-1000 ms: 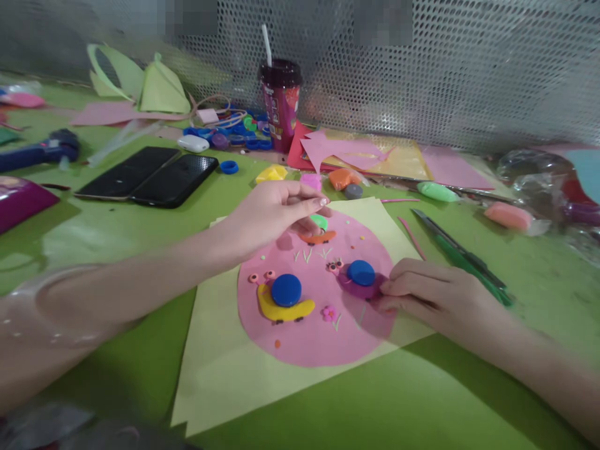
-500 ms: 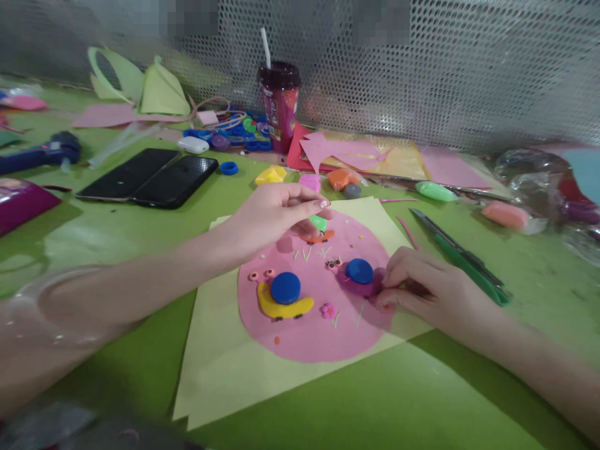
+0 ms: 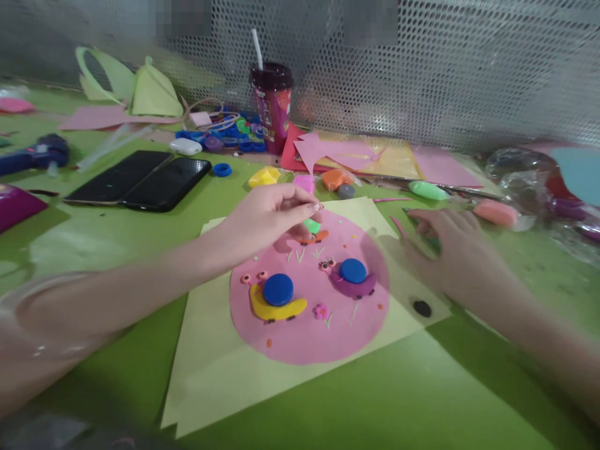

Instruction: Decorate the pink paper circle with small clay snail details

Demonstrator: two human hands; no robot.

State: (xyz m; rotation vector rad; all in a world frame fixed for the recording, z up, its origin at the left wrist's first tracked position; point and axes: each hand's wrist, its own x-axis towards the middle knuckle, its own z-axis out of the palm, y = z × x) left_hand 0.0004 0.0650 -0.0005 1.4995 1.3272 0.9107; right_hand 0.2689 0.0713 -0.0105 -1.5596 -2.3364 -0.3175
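The right hand [image 3: 452, 250] has been moved past the right edge of the paper [image 3: 210, 375], fingers spread near the cutter [image 3: 434, 242]. The left hand [image 3: 274, 209] is raised, presumably sparing the orange snail [image 3: 315, 238]; pinching cannot be confirmed.

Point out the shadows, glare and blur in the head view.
Head view: a dark shadow lies on the green table below the right forearm; head view: pale glare washes the tabletop at left; head view: the right hand looks softly blurred, while the blue caps look clearer; head view: two patches at the top are pixelated.
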